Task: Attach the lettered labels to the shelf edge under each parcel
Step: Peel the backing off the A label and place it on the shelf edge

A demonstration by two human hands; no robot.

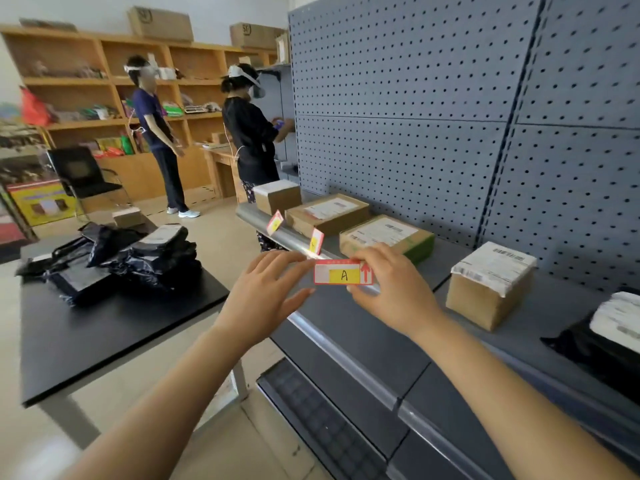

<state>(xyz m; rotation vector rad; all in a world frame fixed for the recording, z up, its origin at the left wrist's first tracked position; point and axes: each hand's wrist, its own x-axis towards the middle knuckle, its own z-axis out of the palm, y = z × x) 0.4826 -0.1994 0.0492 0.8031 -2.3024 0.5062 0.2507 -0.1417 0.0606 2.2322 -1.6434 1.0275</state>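
Label marked A (343,274): right hand (391,289) pinches its right end, left hand (263,289) open at its left, before the shelf edge (294,237). We should level it under the box (384,237), then press it flat.

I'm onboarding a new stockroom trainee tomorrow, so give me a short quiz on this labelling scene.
1. True or false: two attached labels already stand on the shelf edge.
2. The held label shows which letter: (a) B, (b) A, (c) D?
3. Which hand pinches that label's arrow end?
Key: 1 true; 2 b; 3 the right hand.
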